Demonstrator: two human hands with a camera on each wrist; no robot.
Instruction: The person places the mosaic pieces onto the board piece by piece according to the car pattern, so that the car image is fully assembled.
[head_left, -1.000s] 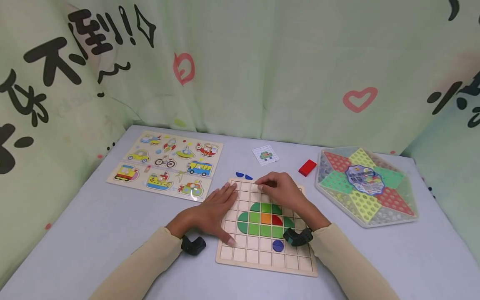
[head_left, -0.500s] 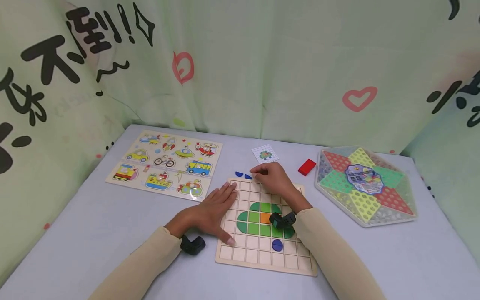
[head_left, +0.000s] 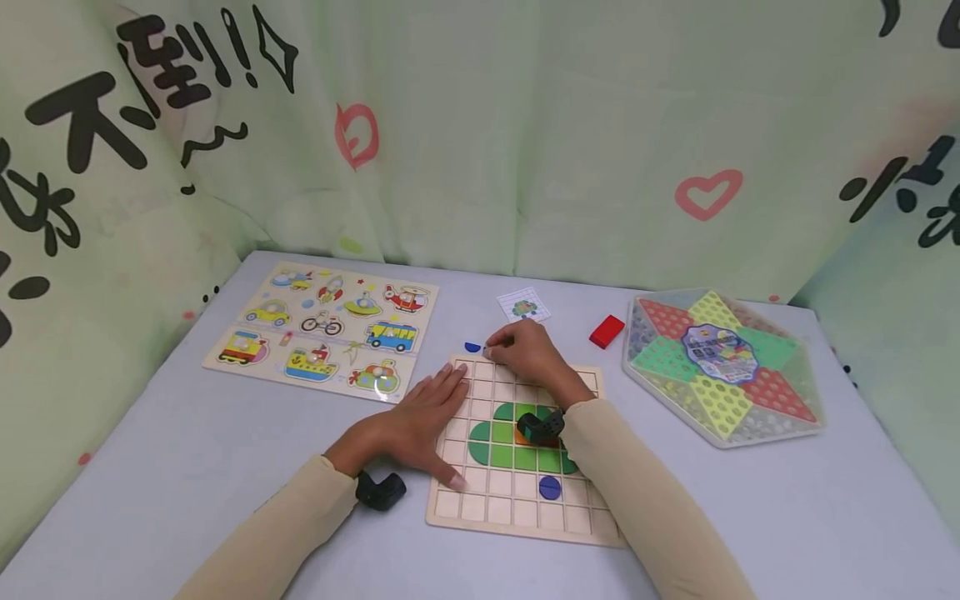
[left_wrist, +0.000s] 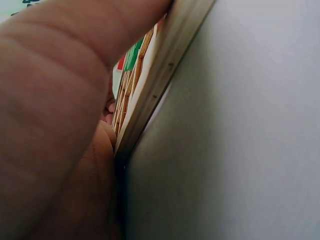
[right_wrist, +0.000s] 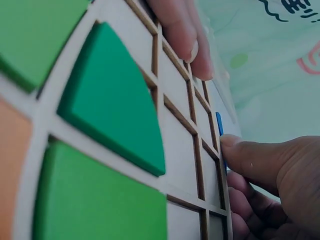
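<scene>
My left hand (head_left: 416, 425) lies with spread, straight fingers along the left side of a wooden grid board (head_left: 495, 508), its thumb on the lower squares. Beyond the board's far edge, my right hand (head_left: 531, 354) has its thumb and curled fingers at a small blue half-circle piece (right_wrist: 218, 120), mostly hidden by the thumb. A second blue half-circle (head_left: 472, 347) lies on the table just left of those fingertips. On the board are light green squares (head_left: 502, 455), dark green rounded pieces (right_wrist: 112, 100) and two blue halves forming a circle (head_left: 550, 487). My right wrist hides the central pieces.
A picture card (head_left: 523, 304) and a red block (head_left: 607, 331) lie behind the board. To the left is a vehicle puzzle board (head_left: 348, 329); to the right, a hexagonal game box (head_left: 720, 367). A printed curtain (head_left: 450, 208) hangs behind the table.
My right hand has moved left and away from me, from above the board's far squares to the nearer blue half-circle beyond its edge. The left hand stays on the board.
</scene>
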